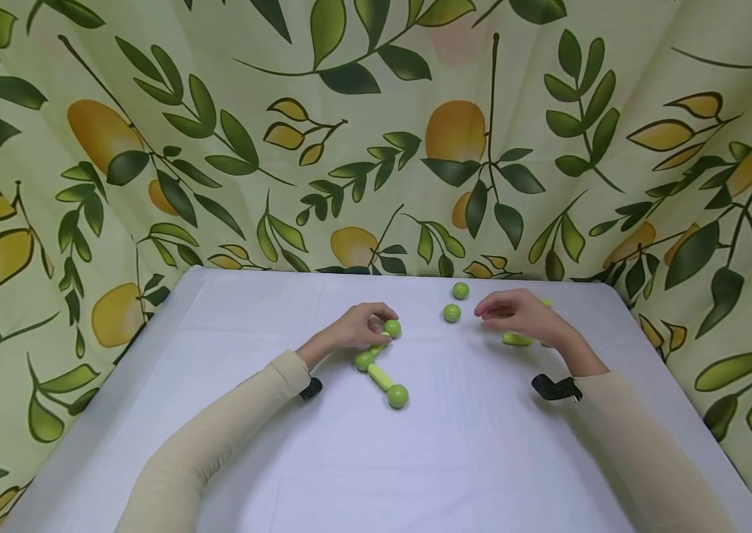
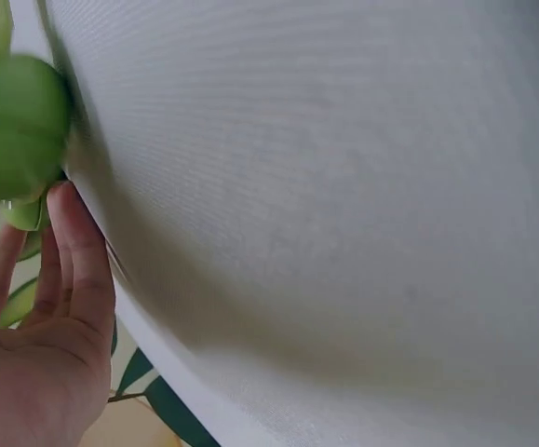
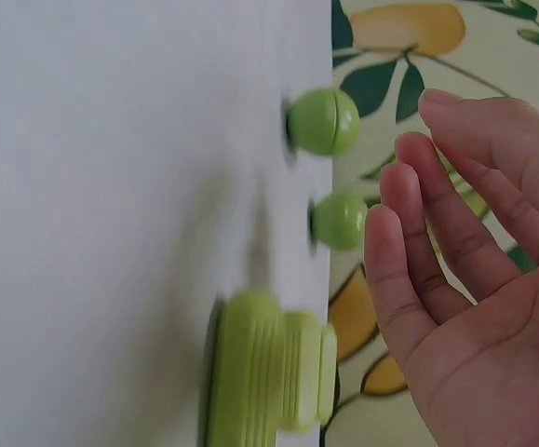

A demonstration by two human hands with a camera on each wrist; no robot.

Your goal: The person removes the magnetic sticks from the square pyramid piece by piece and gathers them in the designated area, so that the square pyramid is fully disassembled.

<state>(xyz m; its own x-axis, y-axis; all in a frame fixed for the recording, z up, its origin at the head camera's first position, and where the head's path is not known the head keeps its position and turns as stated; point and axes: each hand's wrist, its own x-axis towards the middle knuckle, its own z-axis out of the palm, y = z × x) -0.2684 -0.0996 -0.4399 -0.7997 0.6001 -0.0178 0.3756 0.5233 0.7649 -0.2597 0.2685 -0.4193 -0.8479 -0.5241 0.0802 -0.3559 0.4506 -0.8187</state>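
A chain of green balls joined by lighter green rods [image 1: 380, 377] lies bent on the table, one ball at its near end. My left hand [image 1: 357, 326] grips the far part of it, thumb and fingers around the rod beside the far ball [image 1: 392, 328]. In the left wrist view a green ball [image 2: 18, 126] sits large and blurred above the fingertips of the left hand [image 2: 46, 345]. My right hand [image 1: 521, 314] hovers with relaxed fingers over loose green rods [image 1: 517, 339], holding nothing. Two loose balls, a nearer one [image 1: 451, 313] and a farther one [image 1: 460, 290], lie left of its fingertips.
The table [image 1: 476, 459] is covered with a white cloth. A curtain [image 1: 376, 133] printed with leaves and fruit hangs behind it and at both sides. In the right wrist view several ribbed green rods [image 3: 250, 372] lie side by side near the two loose balls.
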